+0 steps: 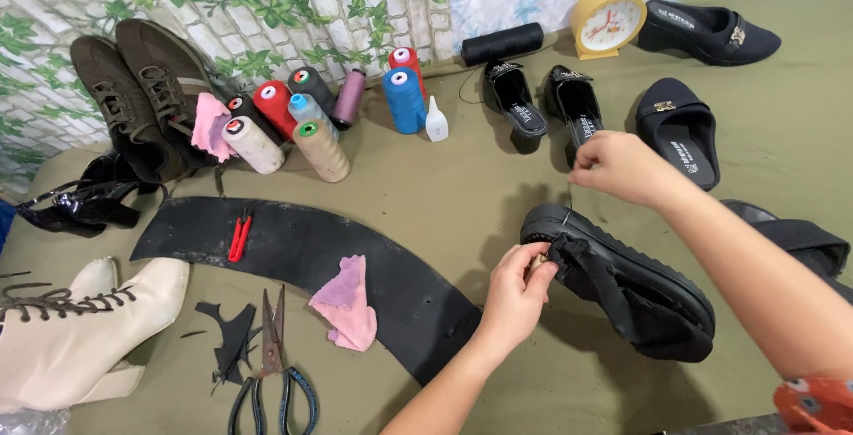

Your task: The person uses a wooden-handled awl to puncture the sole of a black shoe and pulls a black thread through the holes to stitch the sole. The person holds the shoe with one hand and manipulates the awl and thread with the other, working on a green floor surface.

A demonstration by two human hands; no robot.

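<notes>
Black rubber sheet (355,262) curves left of the black shoe (622,279). Shoe lies sole-side toward camera, centre-right on cloth. Left hand (515,297) pinches shoe's strap end; right hand (617,167), above shoe, fingers closed, apparently pinching thread. Scissors (274,368) below sheet.

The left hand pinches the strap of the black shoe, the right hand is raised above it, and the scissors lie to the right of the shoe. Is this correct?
Not quite. The head view shows the scissors lying to the left of the black shoe, near the white boot. The rest holds: the left hand pinches the strap, and the right hand is raised above the shoe.
</notes>
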